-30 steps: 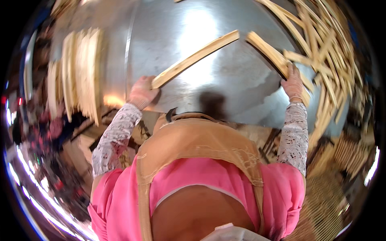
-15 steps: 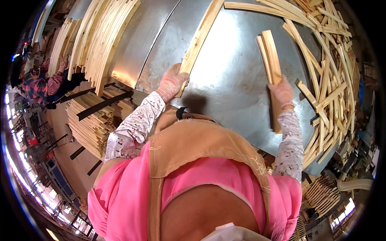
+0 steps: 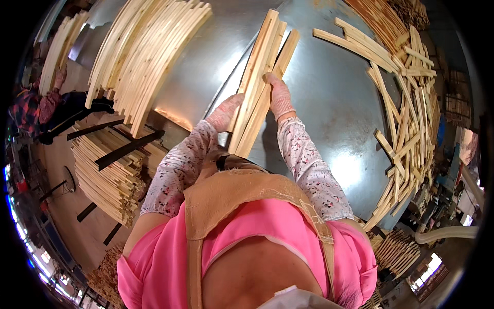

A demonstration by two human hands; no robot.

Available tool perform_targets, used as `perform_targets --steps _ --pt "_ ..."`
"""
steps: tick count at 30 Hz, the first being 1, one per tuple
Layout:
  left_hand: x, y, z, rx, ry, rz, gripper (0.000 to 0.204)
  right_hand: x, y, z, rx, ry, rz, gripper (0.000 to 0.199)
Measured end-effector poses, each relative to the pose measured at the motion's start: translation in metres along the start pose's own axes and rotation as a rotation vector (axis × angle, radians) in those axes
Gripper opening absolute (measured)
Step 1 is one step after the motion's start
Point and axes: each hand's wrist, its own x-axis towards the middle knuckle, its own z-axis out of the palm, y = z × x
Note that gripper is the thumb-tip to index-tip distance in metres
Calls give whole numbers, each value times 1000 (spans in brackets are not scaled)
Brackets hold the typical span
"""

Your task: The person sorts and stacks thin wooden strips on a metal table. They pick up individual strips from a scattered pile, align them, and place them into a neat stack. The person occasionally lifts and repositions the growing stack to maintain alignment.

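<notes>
Several pale wooden strips (image 3: 256, 72) lie together at a slant in front of me, over the metal-topped table (image 3: 329, 121). My left hand (image 3: 226, 112), in a pale pinkish work glove, is closed on the left edge of these strips near their close end. From the other side my right hand (image 3: 280, 97), gloved alike, grips the right-hand strips, its thumb lying over the top. The strips sit side by side, with a narrow gap showing toward their far ends. My fingers under the wood are hidden.
Long strips stand in a neat row (image 3: 149, 62) at the table's left. A jumbled heap of strips (image 3: 411, 123) covers the right edge. Below left, more wood is stacked (image 3: 105, 175) by dark metal bars (image 3: 128, 149). A co-worker in a checked top (image 3: 25, 110) handles wood at far left.
My right hand has come left across the table with its strips, bringing them against the strip in my left hand. The view has shifted, so the left row shows farther right.
</notes>
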Motion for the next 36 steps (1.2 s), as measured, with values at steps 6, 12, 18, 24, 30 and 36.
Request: perform_targets --steps 6,12,18,24,30,36 --pt "-21 37 -77 171 -35 81 70 24 36 68 -76 -86 -98 62" --pt "-26 43 -101 483 201 115 84 30 45 123 -426 24 -269 72" --pt "-25 37 -117 452 210 182 83 32 53 150 -863 182 -501 68" --pt "-23 34 -131 386 241 162 71 -10 43 206 -1167 221 -411 78" --pt "-42 49 -165 -9 97 150 58 14 51 186 -1104 211 -561 83" --pt "-104 66 -222 -43 -19 112 66 3 39 213 -1361 259 -382 84"
